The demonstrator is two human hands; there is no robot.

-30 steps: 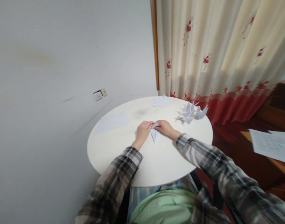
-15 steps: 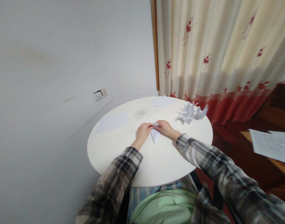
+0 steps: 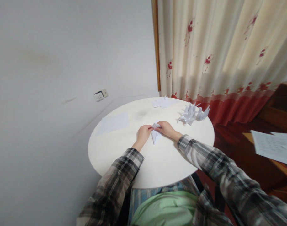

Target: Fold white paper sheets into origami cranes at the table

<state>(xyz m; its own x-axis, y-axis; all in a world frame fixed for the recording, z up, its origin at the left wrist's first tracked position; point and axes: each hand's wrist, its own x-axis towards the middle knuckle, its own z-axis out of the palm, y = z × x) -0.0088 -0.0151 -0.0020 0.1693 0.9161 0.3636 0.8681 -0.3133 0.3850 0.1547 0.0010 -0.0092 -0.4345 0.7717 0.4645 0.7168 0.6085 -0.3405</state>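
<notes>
Round white desk against pale wall, floral curtain beyond. Left hand and right hand both pinching folded white paper, around mid-desk, one pointed end toward the person. Spiky folded papers far right on the desk, flat paper on left, more paper near far edge.

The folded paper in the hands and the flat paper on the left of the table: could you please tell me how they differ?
The folded paper narrows to a point toward the person; the flat paper lies spread out. The folded paper looks smaller than the flat paper. The left hand and right hand hold the folded paper, while neither touches the flat paper. Both papers are white.
</notes>
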